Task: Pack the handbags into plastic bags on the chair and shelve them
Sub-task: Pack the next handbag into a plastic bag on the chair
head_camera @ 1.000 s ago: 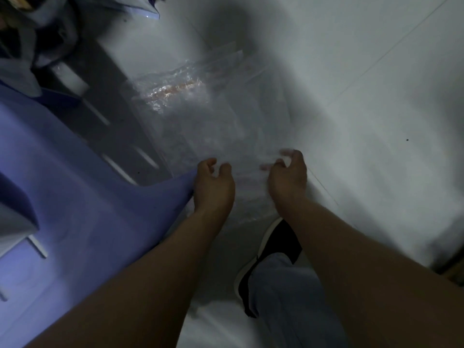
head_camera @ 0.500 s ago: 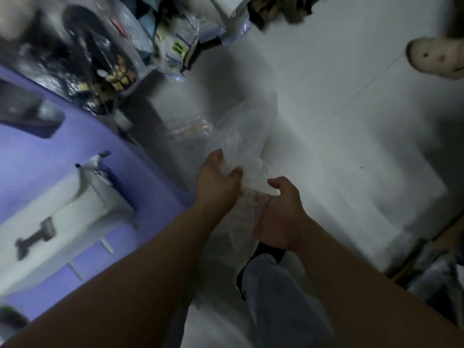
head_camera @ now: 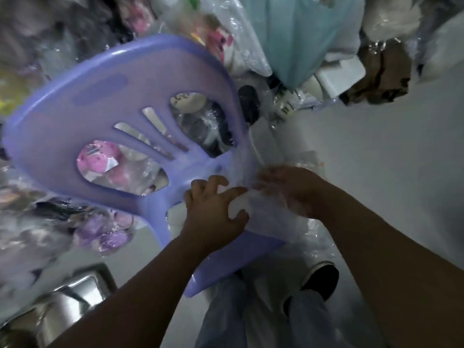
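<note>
A purple plastic chair (head_camera: 105,96) fills the upper left, its slotted backrest facing me and its seat edge (head_camera: 253,249) below my hands. A clear plastic bag (head_camera: 271,217) lies crumpled over the seat's right side. My left hand (head_camera: 213,212) grips the bag's left part, fingers curled into the film. My right hand (head_camera: 291,189) is wrapped in the bag's film and holds it from the right. Through the backrest openings I see wrapped items: a pink one (head_camera: 100,159) and a dark one (head_camera: 203,129). Whether these are handbags I cannot tell.
Plastic-wrapped goods pile up on the left (head_camera: 100,232) and along the top. A teal bag (head_camera: 301,38) and a brown item (head_camera: 384,74) hang at the upper right. A shiny metal box (head_camera: 62,300) sits lower left. My legs and dark shoe (head_camera: 321,280) stand on the white floor (head_camera: 376,151).
My view has swung up from the floor to the chair's backrest. Both hands have bunched the clear bag together and brought it onto the chair seat.
</note>
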A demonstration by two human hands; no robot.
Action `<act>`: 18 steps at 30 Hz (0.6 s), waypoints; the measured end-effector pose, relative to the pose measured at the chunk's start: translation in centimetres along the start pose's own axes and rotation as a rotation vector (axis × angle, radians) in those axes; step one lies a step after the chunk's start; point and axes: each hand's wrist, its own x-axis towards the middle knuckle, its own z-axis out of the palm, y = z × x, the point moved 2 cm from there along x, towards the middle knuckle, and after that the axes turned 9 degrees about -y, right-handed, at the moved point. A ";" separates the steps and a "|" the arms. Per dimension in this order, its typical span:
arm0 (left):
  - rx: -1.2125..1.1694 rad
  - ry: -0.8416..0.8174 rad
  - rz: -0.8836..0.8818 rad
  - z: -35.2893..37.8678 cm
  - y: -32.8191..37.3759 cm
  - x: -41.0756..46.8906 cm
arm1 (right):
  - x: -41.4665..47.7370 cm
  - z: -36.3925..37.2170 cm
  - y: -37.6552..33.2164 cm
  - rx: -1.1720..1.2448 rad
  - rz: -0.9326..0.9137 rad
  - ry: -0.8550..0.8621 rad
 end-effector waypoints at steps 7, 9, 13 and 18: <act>-0.255 -0.125 -0.857 -2.0 -7.6 -5.1 | 3.9 12.0 5.6 -0.429 0.038 -0.033; -0.250 -0.116 -0.912 -1.7 -9.2 -6.4 | 4.2 14.3 7.2 -0.379 0.039 0.010; -0.225 0.097 -0.588 -0.5 -11.6 -8.3 | 4.7 18.2 9.5 -0.238 0.088 0.023; -0.734 -0.029 -0.490 0.8 -12.8 -10.2 | 5.6 20.7 10.3 -0.235 0.188 -0.034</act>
